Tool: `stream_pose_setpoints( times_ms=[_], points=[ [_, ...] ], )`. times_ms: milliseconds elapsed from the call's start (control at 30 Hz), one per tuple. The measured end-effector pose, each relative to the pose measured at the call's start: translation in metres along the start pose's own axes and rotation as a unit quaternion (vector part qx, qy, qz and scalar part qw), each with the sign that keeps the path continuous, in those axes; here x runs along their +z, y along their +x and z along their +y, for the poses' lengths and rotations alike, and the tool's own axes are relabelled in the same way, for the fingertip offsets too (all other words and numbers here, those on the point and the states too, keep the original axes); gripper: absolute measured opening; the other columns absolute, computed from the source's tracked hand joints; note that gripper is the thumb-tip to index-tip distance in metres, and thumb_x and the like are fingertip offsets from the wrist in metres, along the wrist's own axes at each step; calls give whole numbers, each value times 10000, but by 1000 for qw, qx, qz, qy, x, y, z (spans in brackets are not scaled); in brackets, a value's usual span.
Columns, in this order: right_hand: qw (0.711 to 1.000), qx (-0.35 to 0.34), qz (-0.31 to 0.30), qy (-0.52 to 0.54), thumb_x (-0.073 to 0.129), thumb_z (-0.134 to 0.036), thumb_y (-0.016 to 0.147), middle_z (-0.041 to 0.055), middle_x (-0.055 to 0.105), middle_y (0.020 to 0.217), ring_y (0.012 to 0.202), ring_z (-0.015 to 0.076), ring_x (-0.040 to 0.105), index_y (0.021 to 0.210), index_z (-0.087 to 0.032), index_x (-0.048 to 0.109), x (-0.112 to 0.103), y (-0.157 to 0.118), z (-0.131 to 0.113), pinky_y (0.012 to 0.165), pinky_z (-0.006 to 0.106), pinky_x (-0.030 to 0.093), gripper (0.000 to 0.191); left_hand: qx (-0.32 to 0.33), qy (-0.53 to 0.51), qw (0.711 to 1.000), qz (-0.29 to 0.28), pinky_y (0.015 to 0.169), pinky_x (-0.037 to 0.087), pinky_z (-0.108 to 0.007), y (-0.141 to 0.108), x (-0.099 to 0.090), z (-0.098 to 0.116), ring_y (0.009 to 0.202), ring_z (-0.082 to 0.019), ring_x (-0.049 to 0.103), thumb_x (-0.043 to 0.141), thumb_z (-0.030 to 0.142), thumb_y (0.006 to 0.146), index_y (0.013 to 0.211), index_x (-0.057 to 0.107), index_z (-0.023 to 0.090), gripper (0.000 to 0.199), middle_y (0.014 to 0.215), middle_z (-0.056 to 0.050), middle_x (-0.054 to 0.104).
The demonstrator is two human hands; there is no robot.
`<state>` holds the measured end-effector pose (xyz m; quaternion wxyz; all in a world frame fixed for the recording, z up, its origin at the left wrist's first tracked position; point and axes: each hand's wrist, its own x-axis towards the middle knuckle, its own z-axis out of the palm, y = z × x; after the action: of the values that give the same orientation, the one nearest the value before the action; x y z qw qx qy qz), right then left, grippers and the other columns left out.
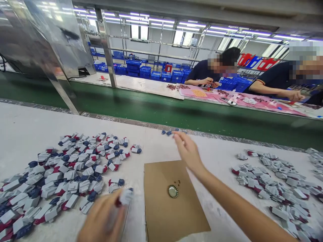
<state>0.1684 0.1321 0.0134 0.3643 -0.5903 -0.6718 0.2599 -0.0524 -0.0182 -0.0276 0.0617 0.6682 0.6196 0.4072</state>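
My left hand, blurred by motion, is closed around a small light-grey plastic part with a dark red portion and a bit of blue. A large pile of similar grey, dark red and blue parts spreads beside and beyond it. My right hand is stretched to the far edge of the table, its thumb and fingers pinched together. Several small blue pieces lie at the fingertips; whether one is in the pinch is hidden. Below the right wrist lies a brown cardboard sheet bearing a crimped metal cap.
Tiny brown bits lie by the cap. More grey and dark red parts cover the right side. A green belt runs beyond the table edge. A metal post rises at left. Two people work across the belt.
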Motion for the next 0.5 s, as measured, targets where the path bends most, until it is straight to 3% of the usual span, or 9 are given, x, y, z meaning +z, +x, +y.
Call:
stream_pose_setpoints(
  times_ms=[33,100,200,333,500],
  points=[
    [998,-2,32,-46,345,-423,915,127,486,1190,1061,248,470,1186,-159,466,-10,21,15,883,421,390,397,1,110,993,31,754,466,-354,2,-6,-12,785,-232,601,546,247,784,1233,476,258,454,917,-66,650],
    [991,-10,50,-126,513,-349,863,117,417,1262,1142,282,396,1208,-165,453,-24,56,45,929,494,331,395,24,229,970,73,759,443,-421,5,-12,-27,796,-269,572,505,240,807,1284,420,240,484,890,-90,616],
    [979,-36,18,-202,551,-293,859,81,473,1209,1085,245,462,1128,-169,517,-30,82,80,910,478,373,298,56,286,952,92,847,400,-488,6,-8,-31,928,-334,533,531,198,776,1190,522,173,415,1053,-163,570],
    [965,-85,-22,-247,514,-269,888,62,557,1076,967,194,541,1031,-153,563,-25,76,104,840,408,448,190,52,294,951,80,946,319,-535,8,1,-27,1131,-416,420,538,253,765,1188,499,76,460,1261,-259,430],
    [957,-125,-19,-263,503,-239,894,61,555,1076,974,192,539,1056,-154,549,-29,35,108,831,397,458,188,71,289,955,25,915,345,-553,8,4,-34,1178,-423,383,498,280,778,1221,446,105,479,1262,-260,426]
  ],
)
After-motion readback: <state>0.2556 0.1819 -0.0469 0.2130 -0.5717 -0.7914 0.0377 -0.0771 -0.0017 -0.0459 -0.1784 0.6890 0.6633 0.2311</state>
